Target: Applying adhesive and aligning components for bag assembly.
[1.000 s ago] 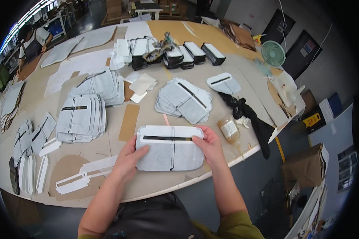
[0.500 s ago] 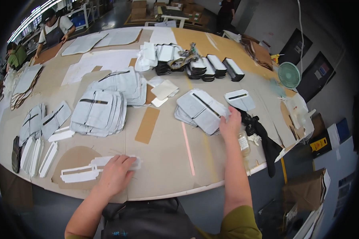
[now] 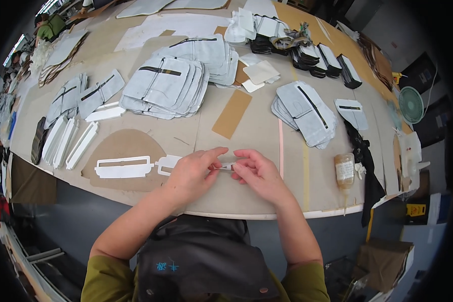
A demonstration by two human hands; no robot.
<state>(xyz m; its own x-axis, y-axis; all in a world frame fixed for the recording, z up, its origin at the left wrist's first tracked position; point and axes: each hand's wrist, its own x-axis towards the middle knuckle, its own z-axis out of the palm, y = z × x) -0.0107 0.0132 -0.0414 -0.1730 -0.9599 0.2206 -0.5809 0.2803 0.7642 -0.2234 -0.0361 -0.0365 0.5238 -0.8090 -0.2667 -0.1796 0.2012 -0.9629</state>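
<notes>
Close to the table's front edge, my left hand (image 3: 195, 172) and my right hand (image 3: 259, 176) are drawn together, fingers bent in a pinch. Between the fingertips shows the small end of a white slotted strip (image 3: 227, 166). More white strip (image 3: 167, 164) shows left of my left hand, which hides the stretch between; whether it is one piece I cannot tell. Another white slotted frame (image 3: 124, 176) lies flat on a rounded brown board (image 3: 126, 146). Ahead to the right rests a small stack of pale grey panels (image 3: 304, 115), the top one bearing a black strip.
Larger stacks of grey panels (image 3: 162, 88) stand ahead, left of a brown card strip (image 3: 232, 114). White frames (image 3: 60, 141) stand at the left. A glue bottle (image 3: 344, 173) and black cloth (image 3: 367, 166) lie by the right edge. Black-sided bundles (image 3: 307, 60) sit farther back.
My right hand has left the grey panel stack and come to meet my left hand. Both now pinch at the white strip. The view has tilted down and swung left.
</notes>
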